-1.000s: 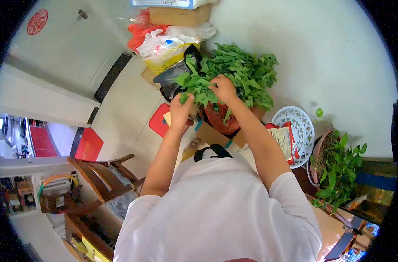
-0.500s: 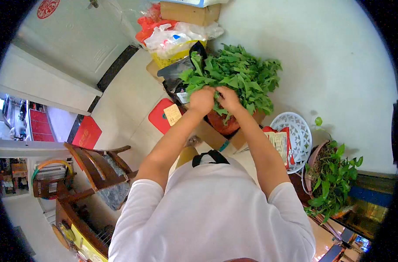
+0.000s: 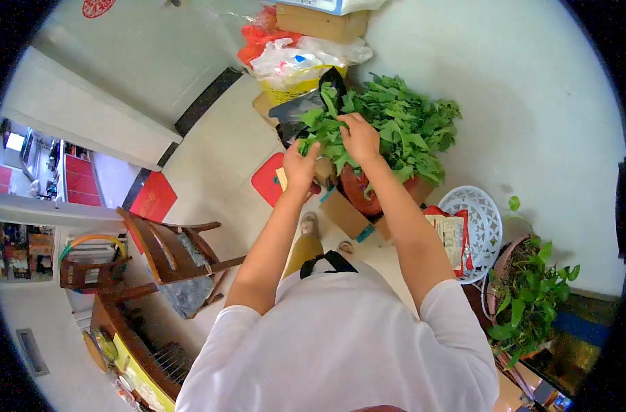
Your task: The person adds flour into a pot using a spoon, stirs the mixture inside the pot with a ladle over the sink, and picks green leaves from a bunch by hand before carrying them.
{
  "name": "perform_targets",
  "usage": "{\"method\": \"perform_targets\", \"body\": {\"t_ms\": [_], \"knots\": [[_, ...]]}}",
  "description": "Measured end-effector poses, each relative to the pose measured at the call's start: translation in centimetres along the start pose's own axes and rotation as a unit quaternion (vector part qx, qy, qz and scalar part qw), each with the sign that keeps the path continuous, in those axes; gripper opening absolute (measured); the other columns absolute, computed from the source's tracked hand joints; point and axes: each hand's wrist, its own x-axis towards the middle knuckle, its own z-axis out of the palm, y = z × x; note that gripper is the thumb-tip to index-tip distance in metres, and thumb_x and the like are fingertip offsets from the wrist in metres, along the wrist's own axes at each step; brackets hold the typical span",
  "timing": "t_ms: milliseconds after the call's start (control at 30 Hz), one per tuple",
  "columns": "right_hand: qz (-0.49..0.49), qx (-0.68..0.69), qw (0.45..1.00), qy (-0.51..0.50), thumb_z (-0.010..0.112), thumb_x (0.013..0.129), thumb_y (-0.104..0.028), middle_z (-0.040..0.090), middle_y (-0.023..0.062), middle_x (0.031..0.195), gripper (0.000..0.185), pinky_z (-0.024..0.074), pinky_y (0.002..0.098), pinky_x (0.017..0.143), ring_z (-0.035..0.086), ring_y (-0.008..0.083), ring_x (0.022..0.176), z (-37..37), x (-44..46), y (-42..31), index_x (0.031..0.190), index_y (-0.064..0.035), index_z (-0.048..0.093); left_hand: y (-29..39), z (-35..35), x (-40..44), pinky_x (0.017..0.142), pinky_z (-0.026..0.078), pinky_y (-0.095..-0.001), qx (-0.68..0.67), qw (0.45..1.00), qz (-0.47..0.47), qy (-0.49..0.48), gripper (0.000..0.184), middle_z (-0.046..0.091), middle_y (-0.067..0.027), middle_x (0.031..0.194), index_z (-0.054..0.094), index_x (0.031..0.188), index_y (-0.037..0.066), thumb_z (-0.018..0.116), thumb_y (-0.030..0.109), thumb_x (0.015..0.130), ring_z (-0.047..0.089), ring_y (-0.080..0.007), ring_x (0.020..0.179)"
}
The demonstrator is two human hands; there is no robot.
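A large heap of leafy greens (image 3: 412, 130) rises over a red bag (image 3: 359, 191) in an opened cardboard box (image 3: 345, 216). My left hand (image 3: 300, 168) is at the heap's left edge, with a green leaf showing between its thumb and fingers. Over the front of the heap, my right hand (image 3: 361, 139) has its fingers bent around some leaves, and the fingertips are partly hidden among them. The stems in both hands are mostly hidden.
A red stool (image 3: 266, 180) stands left of the box. Behind it, plastic bags (image 3: 299, 58) fill a yellow basket (image 3: 285, 95). To the right are a white perforated basket (image 3: 488, 233) and a potted plant (image 3: 526, 295). A wooden chair (image 3: 168, 254) stands on the left.
My hands were close together at the greens and are now apart. The left has come back towards me, while the right has shifted slightly up. The whole view has swung a little.
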Motion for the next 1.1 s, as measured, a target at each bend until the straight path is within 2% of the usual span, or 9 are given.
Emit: {"method": "perform_targets", "body": {"t_ms": [233,467,633,733,867,900,967,1033,1100], "knots": [[-0.008,-0.048,0.997,-0.056,0.057,0.076,-0.008,0.057,0.0132,0.094,0.021,0.0481,0.0419,0.069,0.058,0.0345,0.081,2.7,0.7,2.1,0.097,-0.0093,0.061,2.7,0.3,1.9,0.07,0.048,-0.0398,0.279,0.927,0.238,-0.077,0.029,0.057,-0.0134,0.098,0.061,0.101,0.009,0.056,0.007,0.073,0.061,-0.0312,0.082],[-0.062,0.055,0.995,-0.05,0.058,0.069,0.007,0.053,0.0146,0.089,0.029,0.0444,0.0416,0.069,0.055,0.0353,0.08,1.5,-1.7,2.1,0.097,-0.0008,0.059,0.3,3.6,4.1,0.066,0.052,-0.0395,0.512,0.789,0.197,-0.277,0.018,0.059,-0.0169,0.093,0.062,0.092,0.002,0.054,0.008,0.076,0.064,-0.0311,0.079],[-0.033,0.014,0.996,-0.076,0.056,0.069,0.009,0.052,0.0138,0.088,0.027,0.0445,0.0367,0.069,0.053,0.0336,0.081,1.3,-2.3,1.3,0.095,0.0005,0.059,-0.9,3.5,4.4,0.06,0.052,-0.0398,0.49,0.798,0.241,-0.256,0.017,0.062,-0.0144,0.083,0.062,0.087,0.005,0.054,0.011,0.074,0.064,-0.0296,0.074],[-0.063,0.056,0.994,-0.065,0.055,0.07,0.011,0.052,0.0132,0.087,0.025,0.0438,0.0336,0.067,0.054,0.0305,0.079,1.9,-2.2,3.3,0.093,0.0006,0.061,-0.4,3.0,4.9,0.066,0.051,-0.0423,0.43,0.826,0.22,-0.29,0.021,0.063,-0.0166,0.088,0.062,0.093,0.005,0.055,0.015,0.076,0.063,-0.0334,0.079],[-0.011,0.095,0.994,-0.06,0.058,0.073,0.003,0.053,0.0131,0.091,0.027,0.0447,0.0347,0.07,0.055,0.0287,0.08,1.5,-2.3,4.3,0.098,-0.0045,0.062,-2.4,2.4,5.7,0.081,0.045,-0.0455,0.149,0.967,0.094,-0.186,0.035,0.061,-0.019,0.103,0.059,0.109,0.007,0.059,0.029,0.082,0.057,-0.0387,0.093],[0.013,0.071,0.996,-0.047,0.059,0.075,-0.002,0.054,0.0136,0.093,0.029,0.0462,0.0378,0.073,0.056,0.0304,0.082,1.1,-2.4,3.3,0.103,-0.0085,0.062,-0.6,0.6,5.2,0.084,0.044,-0.0459,0.005,0.977,-0.079,-0.197,0.044,0.058,-0.0177,0.111,0.05,0.119,0.004,0.057,0.031,0.085,0.055,-0.0379,0.098],[0.038,0.089,0.995,-0.038,0.06,0.076,-0.004,0.055,0.0136,0.095,0.032,0.0461,0.0382,0.074,0.056,0.0303,0.084,-0.9,-2.4,-0.6,0.108,-0.0093,0.059,-3.6,-1.8,6.4,0.085,0.044,-0.0436,-0.271,0.874,-0.322,-0.241,0.053,0.052,-0.0127,0.124,0.037,0.131,0.003,0.049,0.035,0.091,0.052,-0.031,0.109],[0.069,0.105,0.992,-0.029,0.061,0.077,-0.005,0.055,0.0137,0.097,0.036,0.046,0.0385,0.075,0.056,0.0301,0.085,-0.9,-3.1,-2.6,0.113,-0.01,0.057,-2.8,-7.9,6.8,0.084,0.045,-0.0413,-0.403,0.83,-0.305,-0.234,0.048,0.051,-0.0126,0.125,0.04,0.129,0.004,0.048,0.034,0.092,0.051,-0.0287,0.111],[-0.056,-0.01,0.994,0.098,0.061,0.078,-0.006,0.055,0.0131,0.099,0.039,0.0472,0.0366,0.072,0.057,0.0284,0.084,-0.1,-3.2,-3.6,0.116,-0.0091,0.054,-2.5,-13.3,7.3,0.082,0.047,-0.039,-0.529,0.773,-0.273,-0.22,0.044,0.05,-0.0124,0.125,0.042,0.126,0.005,0.046,0.033,0.093,0.051,-0.0263,0.113]]}}
